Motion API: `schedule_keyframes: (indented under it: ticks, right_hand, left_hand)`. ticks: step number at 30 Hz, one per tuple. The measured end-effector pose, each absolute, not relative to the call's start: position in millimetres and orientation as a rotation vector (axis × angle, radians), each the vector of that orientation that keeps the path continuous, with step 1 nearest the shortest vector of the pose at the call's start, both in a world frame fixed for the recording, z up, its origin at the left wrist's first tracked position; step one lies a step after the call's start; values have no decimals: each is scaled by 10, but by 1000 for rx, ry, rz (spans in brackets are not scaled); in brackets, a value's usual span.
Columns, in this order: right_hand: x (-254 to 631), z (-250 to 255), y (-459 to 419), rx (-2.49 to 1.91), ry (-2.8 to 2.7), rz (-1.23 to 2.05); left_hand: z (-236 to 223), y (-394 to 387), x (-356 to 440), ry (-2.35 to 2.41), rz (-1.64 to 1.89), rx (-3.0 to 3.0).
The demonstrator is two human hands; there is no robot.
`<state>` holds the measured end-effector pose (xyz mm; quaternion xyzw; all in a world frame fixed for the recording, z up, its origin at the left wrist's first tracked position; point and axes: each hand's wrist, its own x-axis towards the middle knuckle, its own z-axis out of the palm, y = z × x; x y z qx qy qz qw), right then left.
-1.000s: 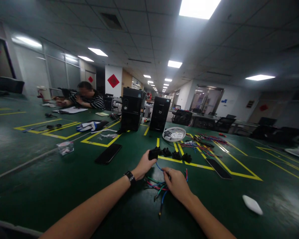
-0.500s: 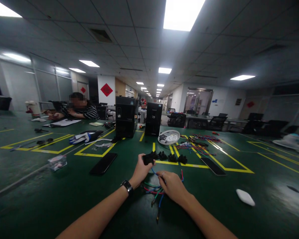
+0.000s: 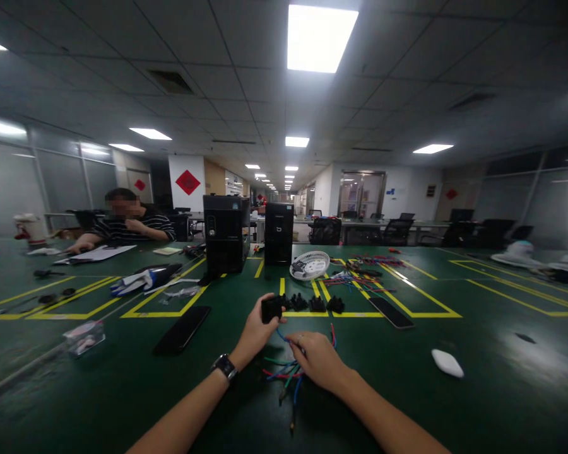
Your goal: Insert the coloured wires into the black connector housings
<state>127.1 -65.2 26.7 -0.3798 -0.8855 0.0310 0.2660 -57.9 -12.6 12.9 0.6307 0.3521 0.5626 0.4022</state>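
Left hand (image 3: 259,325): closed around a black block (image 3: 271,309), which sits up at the fingertips. From below the block, a blue wire (image 3: 281,335) slants down and rightward, its long axis running towards us, into the right hand (image 3: 319,358). That hand is closed, thumb and finger pinching the wire; block lies ahead and left of this pinch. Whether the wire's tip is seated in the block, we cannot tell.

Surface, left to right: green table (image 3: 118,391) marked with yellow tape; clear box (image 3: 84,338); dark phone (image 3: 182,329); loose coloured wires (image 3: 286,372) beneath and beside the right hand; black parts (image 3: 317,304) in a row beyond both hands; white basket (image 3: 320,259); second phone (image 3: 391,313); white case (image 3: 447,363).

Room: at left we note a person in striped sleeves (image 3: 158,232) by papers; then two black computer towers (image 3: 223,233), with office chairs (image 3: 397,229) further right.
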Motion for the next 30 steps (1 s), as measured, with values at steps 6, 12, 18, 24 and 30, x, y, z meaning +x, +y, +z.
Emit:
schedule_keyframes:
  ticks: [6, 12, 18, 24, 30]
  right_hand:
    - [1279, 278, -654, -1056, -2406, 51]
    - [1269, 291, -658, -1030, -2417, 48]
    - [1321, 328, -642, -1012, -2391, 53]
    - [1285, 185, -597, -1048, -2389, -1]
    - [1201, 208, -633, -1010, -2499, -56]
  left_hand:
    - [60, -90, -625, 949, 1412, 1649]
    - [160, -169, -557, 961, 1442, 1554]
    - [188, -176, -563, 866, 1396, 1411]
    - [107, -78, -612, 740, 1540, 1146]
    - [86, -158, -559, 790, 1546, 1105]
